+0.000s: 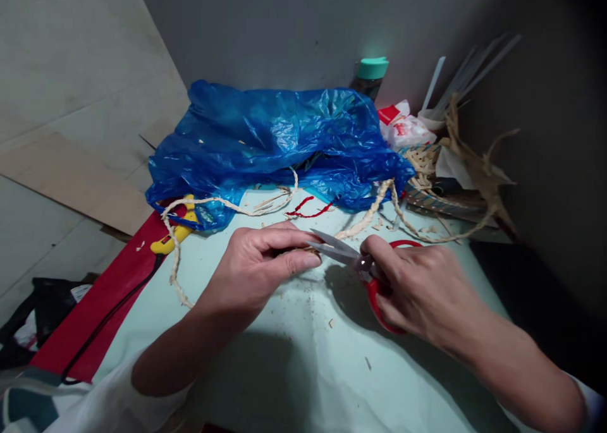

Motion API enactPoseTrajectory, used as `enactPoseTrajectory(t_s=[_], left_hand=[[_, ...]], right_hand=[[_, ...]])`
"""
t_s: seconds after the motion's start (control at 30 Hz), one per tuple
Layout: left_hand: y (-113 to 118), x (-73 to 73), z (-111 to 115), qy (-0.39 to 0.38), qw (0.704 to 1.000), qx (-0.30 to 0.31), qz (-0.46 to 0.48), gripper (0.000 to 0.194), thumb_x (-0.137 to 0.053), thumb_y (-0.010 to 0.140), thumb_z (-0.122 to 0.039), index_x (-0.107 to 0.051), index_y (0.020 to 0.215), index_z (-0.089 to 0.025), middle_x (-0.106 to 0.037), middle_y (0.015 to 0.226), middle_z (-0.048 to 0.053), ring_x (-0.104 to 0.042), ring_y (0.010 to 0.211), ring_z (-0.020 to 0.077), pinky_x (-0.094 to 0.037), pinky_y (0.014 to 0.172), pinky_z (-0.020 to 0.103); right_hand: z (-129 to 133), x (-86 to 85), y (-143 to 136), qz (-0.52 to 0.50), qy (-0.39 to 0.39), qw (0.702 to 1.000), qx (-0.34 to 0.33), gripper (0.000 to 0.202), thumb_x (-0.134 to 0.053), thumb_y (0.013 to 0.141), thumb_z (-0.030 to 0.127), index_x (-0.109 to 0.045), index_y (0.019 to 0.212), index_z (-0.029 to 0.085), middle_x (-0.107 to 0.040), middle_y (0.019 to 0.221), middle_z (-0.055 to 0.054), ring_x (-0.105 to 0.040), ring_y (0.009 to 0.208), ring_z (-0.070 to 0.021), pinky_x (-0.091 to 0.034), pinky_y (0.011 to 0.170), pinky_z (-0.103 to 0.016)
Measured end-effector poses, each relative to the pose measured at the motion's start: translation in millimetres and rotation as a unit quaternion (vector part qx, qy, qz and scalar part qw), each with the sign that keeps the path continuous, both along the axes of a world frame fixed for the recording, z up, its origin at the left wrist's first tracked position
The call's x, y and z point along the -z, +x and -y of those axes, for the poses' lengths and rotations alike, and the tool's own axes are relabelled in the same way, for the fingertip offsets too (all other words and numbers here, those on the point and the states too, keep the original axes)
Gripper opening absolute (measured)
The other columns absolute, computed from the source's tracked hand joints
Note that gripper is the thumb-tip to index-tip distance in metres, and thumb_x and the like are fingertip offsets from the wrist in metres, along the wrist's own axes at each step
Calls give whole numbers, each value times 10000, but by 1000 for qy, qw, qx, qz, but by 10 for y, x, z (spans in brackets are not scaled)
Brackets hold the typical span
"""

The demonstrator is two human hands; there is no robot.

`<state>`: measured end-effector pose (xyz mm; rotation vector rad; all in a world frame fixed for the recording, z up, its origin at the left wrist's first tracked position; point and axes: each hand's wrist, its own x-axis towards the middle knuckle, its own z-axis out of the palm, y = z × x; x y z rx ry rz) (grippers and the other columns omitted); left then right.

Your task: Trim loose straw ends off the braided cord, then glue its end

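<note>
My left hand [258, 262] pinches the end of a pale braided cord [367, 217] between thumb and fingers, over the pale green table surface [303, 351]. Red-handled scissors [341, 251] are in my right hand [417, 287], their blades parted and pointing left at the cord beside my left fingertips. The cord runs up and right from there, then bends toward a woven basket. Another stretch of cord [218, 200] curves along the left, near the blue plastic bag. Behind the blades lies a short red string [310, 212].
A large blue plastic bag [265, 129] lies across the back. A yellow tool [175, 234] with a black cable is at left. Back right are a green-capped jar [372, 73], white strips [474, 73] and a woven basket [436, 199]. Small scraps dot the table.
</note>
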<state>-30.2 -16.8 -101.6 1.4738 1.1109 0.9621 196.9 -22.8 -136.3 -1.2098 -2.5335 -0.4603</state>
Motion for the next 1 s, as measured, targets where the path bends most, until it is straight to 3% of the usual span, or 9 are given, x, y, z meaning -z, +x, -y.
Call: enactPoseTrajectory(t_s=[0.13,0.27,0.33,0.47,0.53,0.6,0.67,0.77,1.0], left_hand=[[-9,2,7,-12,1000,-12,-26,106,-742,796,-147,-816,785,-222,-719,804,-14,-611,764,100,-463,689,179],[-3,-18,28,-37,999,-18,11,132,-754,795,-164,-821,858,-258,-757,877,-23,-650,817,102,-479,719,166],[14,-30,43,-53,998,-21,38,111,-766,791,-191,-819,849,-269,-765,874,-32,-659,806,97,-484,695,154],[78,-15,77,-45,997,-27,51,48,-790,756,-215,-814,788,-242,-753,798,-26,-643,731,91,-482,648,153],[119,14,95,-21,999,-35,30,31,-786,742,-207,-808,758,-223,-723,740,-22,-610,673,89,-461,604,168],[154,50,114,8,999,-40,-16,31,-768,743,-203,-798,738,-206,-669,675,-23,-546,608,84,-412,545,191],[177,83,132,37,996,-37,-71,65,-733,765,-204,-788,734,-190,-618,640,-22,-487,572,84,-366,516,218],[191,117,152,72,989,-24,-125,128,-672,808,-205,-782,760,-163,-617,656,-2,-486,575,96,-360,525,240],[210,77,173,86,985,-25,-148,163,-629,825,-173,-788,790,-161,-628,652,-2,-482,560,98,-354,505,230]], right_hand=[[-1,8,25,1,6,1000,-3,157,-395,759,137,-547,756,178,-463,399,22,-381,309,-140,-133,432,-287],[-8,-30,-2,-160,-151,975,12,107,-439,863,194,-531,808,199,-509,466,32,-437,367,-134,-258,419,-259],[-12,-53,-42,-324,-274,904,49,129,-519,917,317,-536,845,211,-541,493,42,-491,399,-131,-354,438,-247],[-13,-53,-148,-592,-472,653,17,263,-670,866,445,-601,992,225,-740,791,-32,-700,643,-183,-529,567,-276],[-10,-32,-197,-666,-496,557,-20,301,-735,827,404,-625,1058,246,-760,970,-41,-731,824,-193,-567,713,-292],[-7,-17,-233,-718,-482,501,-25,320,-784,786,350,-647,1064,273,-765,964,-13,-725,844,-170,-562,780,-287],[-6,-21,-256,-750,-452,483,-19,255,-814,745,303,-671,953,273,-762,865,10,-706,763,-146,-557,749,-270],[-3,-52,-269,-759,-416,500,-18,181,-818,721,257,-649,783,249,-738,753,20,-673,680,-131,-546,690,-253],[34,-68,-252,-746,-405,529,-7,179,-798,760,225,-624,793,252,-741,761,32,-696,714,-141,-560,727,-284]])
